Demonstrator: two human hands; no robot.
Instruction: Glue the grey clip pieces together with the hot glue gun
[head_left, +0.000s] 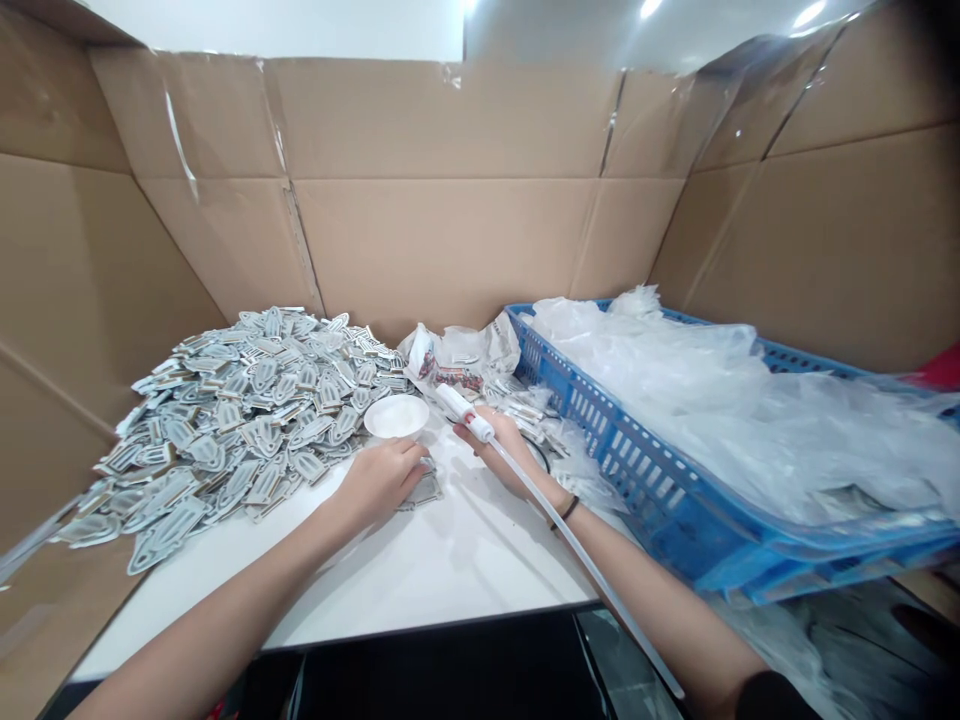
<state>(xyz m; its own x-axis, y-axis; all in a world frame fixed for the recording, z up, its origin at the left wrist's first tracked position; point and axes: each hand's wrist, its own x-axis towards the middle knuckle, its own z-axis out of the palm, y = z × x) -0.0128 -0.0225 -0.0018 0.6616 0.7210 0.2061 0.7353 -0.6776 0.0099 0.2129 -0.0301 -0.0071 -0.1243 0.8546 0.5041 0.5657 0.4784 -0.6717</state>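
My right hand (499,450) is wrapped round a white hot glue gun (457,405), and a long translucent glue stick (581,555) runs out of its back along my forearm. Low over the white tabletop, my left hand (382,478) has its fingers closed at a small flat grey-and-white piece (426,488), which they partly hide. A shallow white dish (396,416) stands just beyond my left fingers. To its left rises a large heap of similar grey-and-white pieces (262,400) with brownish edges.
A blue plastic crate (592,400) full of clear plastic bags (697,390) stands on the right. Crumpled printed packaging (465,360) and more loose pieces (525,405) lie beside it. Tall cardboard walls (442,230) enclose the white table (360,600) at the back and sides.
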